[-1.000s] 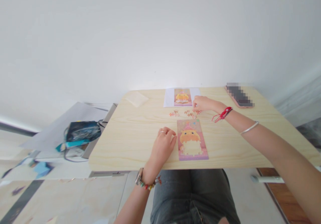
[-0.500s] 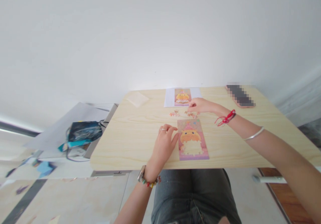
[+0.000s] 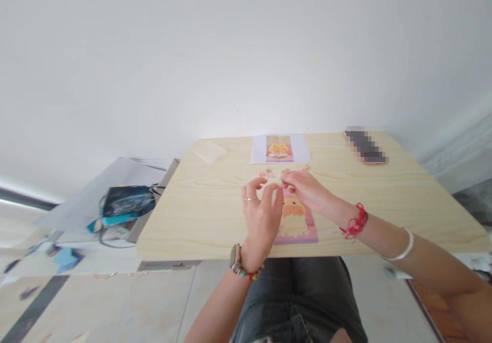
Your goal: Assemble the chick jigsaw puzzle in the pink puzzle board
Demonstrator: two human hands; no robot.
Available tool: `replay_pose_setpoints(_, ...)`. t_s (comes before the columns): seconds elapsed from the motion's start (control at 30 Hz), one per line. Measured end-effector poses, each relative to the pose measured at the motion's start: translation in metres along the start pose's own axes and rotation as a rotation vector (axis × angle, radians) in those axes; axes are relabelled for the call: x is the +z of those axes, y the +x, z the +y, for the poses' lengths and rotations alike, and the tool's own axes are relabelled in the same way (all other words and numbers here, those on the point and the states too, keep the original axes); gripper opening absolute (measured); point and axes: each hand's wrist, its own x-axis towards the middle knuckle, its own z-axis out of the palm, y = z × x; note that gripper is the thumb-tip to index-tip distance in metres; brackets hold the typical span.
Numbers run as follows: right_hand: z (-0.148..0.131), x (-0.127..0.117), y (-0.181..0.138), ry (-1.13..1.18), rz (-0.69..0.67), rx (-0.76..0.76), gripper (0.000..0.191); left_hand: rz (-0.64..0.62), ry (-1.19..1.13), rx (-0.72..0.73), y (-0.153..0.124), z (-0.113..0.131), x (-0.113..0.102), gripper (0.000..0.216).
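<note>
A pink jigsaw puzzle (image 3: pixel 298 225) with a yellow chick picture lies near the front edge of the light wooden table (image 3: pixel 215 215). My left hand (image 3: pixel 263 212) is raised above its left side, fingers curled, thumb and forefinger near my right fingertips. My right hand (image 3: pixel 303 189) hovers over the puzzle's top, fingers pinched on a small puzzle piece (image 3: pixel 283 181). Loose puzzle pieces (image 3: pixel 269 173) lie just beyond both hands. Farther back lies a white reference sheet (image 3: pixel 280 149) printed with the same chick.
A pixelated phone (image 3: pixel 365 147) lies at the table's far right. A pale square of paper (image 3: pixel 209 152) sits at the far left. Left of the table, a lower surface holds a dark blue bag (image 3: pixel 125 202) and cords. My grey jeans (image 3: pixel 295 302) show below.
My right hand drew back from the loose pieces to above the puzzle's top, carrying a piece. My left hand lifted off the table and rose to meet it.
</note>
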Motion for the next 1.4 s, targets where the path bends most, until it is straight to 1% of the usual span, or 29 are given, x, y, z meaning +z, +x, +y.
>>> replay_pose_setpoints(0.17,0.001,0.002,-0.004,0.033,0.021,-0.016,0.023,-0.022,-0.006,0.008,-0.001,0.0,0.001,0.007)
replay_pose_setpoints(0.3,0.004,-0.001,-0.005,0.019,0.067,-0.019,0.024,-0.062,-0.015,0.0,-0.002,0.002,0.004,0.007)
replay_pose_setpoints(0.4,0.005,-0.002,-0.006,0.015,0.058,-0.003,0.024,-0.099,-0.023,-0.008,-0.003,0.003,0.007,0.008)
replay_pose_setpoints(0.5,0.006,-0.001,-0.008,-0.018,0.047,-0.006,0.024,-0.103,-0.108,-0.071,-0.002,0.003,0.009,0.007)
replay_pose_setpoints(0.57,0.008,-0.003,-0.009,-0.081,0.064,-0.032,0.024,-0.115,-0.211,-0.182,0.0,0.001,0.009,0.006)
replay_pose_setpoints(0.63,0.011,-0.008,-0.011,-0.208,0.111,-0.126,0.023,-0.178,-0.342,-0.348,0.002,-0.002,0.007,0.007)
replay_pose_setpoints(0.73,0.012,-0.018,-0.016,-0.524,0.173,-0.423,0.014,-0.327,-0.553,-0.573,0.005,-0.008,0.005,0.013)
replay_pose_setpoints(0.8,0.01,-0.025,-0.02,-0.71,0.162,-0.622,0.012,-0.405,-0.674,-0.646,0.006,-0.011,0.003,0.016)
replay_pose_setpoints(0.83,0.009,-0.028,-0.021,-0.773,0.148,-0.696,0.012,-0.431,-0.72,-0.663,0.007,-0.012,0.002,0.016)
replay_pose_setpoints(0.93,0.006,-0.033,-0.024,-0.882,0.108,-0.817,0.014,-0.5,-0.788,-0.672,0.007,-0.014,0.001,0.017)
replay_pose_setpoints(1.1,0.007,-0.036,-0.025,-0.969,0.036,-0.879,0.013,-0.596,-0.796,-0.619,0.008,-0.017,-0.001,0.018)
replay_pose_setpoints(1.2,0.011,-0.037,-0.027,-1.016,0.048,-0.891,0.011,-0.625,-0.773,-0.592,0.008,-0.018,-0.001,0.018)
replay_pose_setpoints(1.4,0.017,-0.036,-0.033,-1.112,0.122,-0.903,0.01,-0.658,-0.704,-0.559,0.0,-0.017,0.002,0.019)
